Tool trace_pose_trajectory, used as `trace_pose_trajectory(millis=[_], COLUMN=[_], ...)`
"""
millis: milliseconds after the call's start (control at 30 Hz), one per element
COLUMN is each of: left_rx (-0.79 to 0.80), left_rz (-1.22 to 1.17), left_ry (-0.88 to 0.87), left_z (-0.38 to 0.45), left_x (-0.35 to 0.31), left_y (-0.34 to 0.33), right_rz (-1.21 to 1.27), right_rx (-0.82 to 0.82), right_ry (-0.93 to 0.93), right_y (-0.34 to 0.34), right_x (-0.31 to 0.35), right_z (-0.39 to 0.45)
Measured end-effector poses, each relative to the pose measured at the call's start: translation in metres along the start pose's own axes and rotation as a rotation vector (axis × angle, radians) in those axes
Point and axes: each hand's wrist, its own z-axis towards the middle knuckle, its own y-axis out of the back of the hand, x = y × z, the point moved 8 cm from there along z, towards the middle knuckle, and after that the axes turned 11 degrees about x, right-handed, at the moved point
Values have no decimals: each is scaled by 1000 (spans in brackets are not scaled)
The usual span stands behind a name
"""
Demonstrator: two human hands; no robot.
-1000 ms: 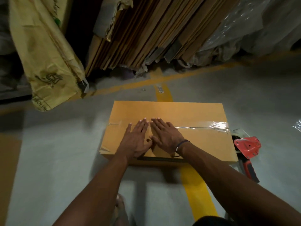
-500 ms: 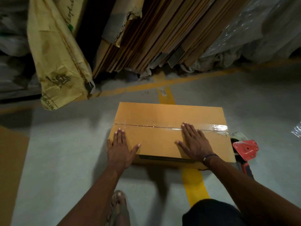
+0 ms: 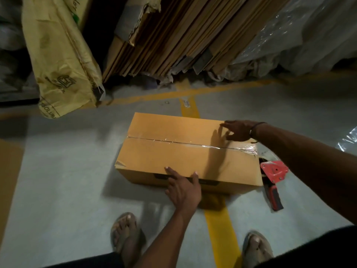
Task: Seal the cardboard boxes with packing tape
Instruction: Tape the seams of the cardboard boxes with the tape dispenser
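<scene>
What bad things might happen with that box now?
1. The tape looks crumpled at the right end of the box, so it may peel there and let the flaps open.
2. The red tape dispenser lies on the floor right beside the box. If the left hand and right hand turn or lift the box, it may knock the dispenser.
3. The dispenser is near the right foot, so a step could land on it.

Worn: a dark wristband (image 3: 251, 130) — and tan sandals (image 3: 125, 233).
</scene>
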Motion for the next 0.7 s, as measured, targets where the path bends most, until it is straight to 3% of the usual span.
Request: trace_pose_trajectory(millis=[133,333,533,700], left_rx=[5,-2,57,66], left_rz=[-101,-163,-265,-220], left_ry=[56,102,48,-111], left_z=[3,13,53,95], left_x=[-17,-22,-21,-29], left_y=[-7,-17,6,48], right_rz=[207,218,325,484], right_rx=[-67,-276,-324,-384], right_ry=[-37,-75,-119,-178], right_y=[-12,-34,-45,-89], right_x=[-14,-30,-35,-30], right_z=[26,29,11,-22])
